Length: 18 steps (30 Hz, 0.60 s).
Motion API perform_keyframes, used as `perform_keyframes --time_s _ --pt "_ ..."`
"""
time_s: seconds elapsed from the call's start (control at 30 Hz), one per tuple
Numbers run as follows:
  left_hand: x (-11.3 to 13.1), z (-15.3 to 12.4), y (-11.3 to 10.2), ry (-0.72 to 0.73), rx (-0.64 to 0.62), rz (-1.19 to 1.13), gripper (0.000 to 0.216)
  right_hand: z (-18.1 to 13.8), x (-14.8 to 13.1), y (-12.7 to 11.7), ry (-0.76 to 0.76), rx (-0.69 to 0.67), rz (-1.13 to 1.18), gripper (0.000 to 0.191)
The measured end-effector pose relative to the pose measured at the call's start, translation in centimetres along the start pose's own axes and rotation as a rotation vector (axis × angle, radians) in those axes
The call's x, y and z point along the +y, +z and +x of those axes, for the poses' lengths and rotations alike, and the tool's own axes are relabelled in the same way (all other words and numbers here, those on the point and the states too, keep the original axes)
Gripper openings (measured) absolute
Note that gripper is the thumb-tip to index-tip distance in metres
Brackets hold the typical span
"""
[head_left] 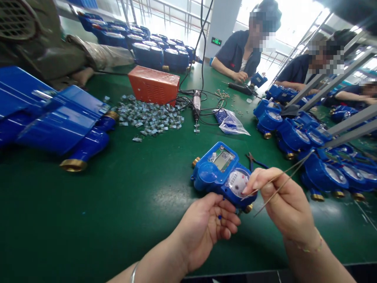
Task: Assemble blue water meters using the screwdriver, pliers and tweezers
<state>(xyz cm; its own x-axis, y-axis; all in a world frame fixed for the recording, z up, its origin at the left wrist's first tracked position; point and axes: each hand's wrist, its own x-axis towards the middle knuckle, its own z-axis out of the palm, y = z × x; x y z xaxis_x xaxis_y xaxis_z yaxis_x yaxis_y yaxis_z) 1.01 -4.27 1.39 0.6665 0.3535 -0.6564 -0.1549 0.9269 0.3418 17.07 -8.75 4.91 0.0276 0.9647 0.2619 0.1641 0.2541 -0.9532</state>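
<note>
A blue water meter (218, 169) lies in front of me, with a small display window and a round dial facing up. My left hand (209, 224) is palm up at its near edge, the thumb against the blue casing. A tiny blue piece (219, 217) rests in its loosely curled fingers. Pinched in my right hand (287, 206) is a long thin wire (281, 188), doubled, with one end near the dial and its far bend out to the upper right. Behind the meter lie pliers (251, 159) with dark blue handles, partly hidden by my right hand.
Several blue meters (324, 173) line the right, beside slanted metal bars (353, 120). Small clear parts (150, 118) are heaped by an orange box (154, 84). An electric screwdriver (196, 104), a plastic bag (232, 122) and large blue meters (64, 118) lie around. Co-workers sit across.
</note>
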Motion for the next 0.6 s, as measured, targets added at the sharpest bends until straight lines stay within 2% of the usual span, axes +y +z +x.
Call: perform_keyframes --time_s 0.13,0.27,0.43,0.6 --pt "-0.3 0.5 -0.6 0.028 -0.002 0.02 0.021 -1.7 0.8 -1.1 -0.059 0.223 0.053 0.015" --pt "-0.9 0.9 -1.8 0.121 -0.017 0.04 0.014 -3.0 2.5 -2.2 0.023 0.501 0.151 0.013" --pt "-0.7 0.6 -2.5 0.179 0.005 0.022 0.014 -3.6 5.4 -2.6 0.166 0.566 0.212 0.016" --pt "-0.1 -0.2 -2.4 0.276 0.097 -0.002 0.011 -7.2 7.3 -0.5 0.278 0.61 0.152 0.019"
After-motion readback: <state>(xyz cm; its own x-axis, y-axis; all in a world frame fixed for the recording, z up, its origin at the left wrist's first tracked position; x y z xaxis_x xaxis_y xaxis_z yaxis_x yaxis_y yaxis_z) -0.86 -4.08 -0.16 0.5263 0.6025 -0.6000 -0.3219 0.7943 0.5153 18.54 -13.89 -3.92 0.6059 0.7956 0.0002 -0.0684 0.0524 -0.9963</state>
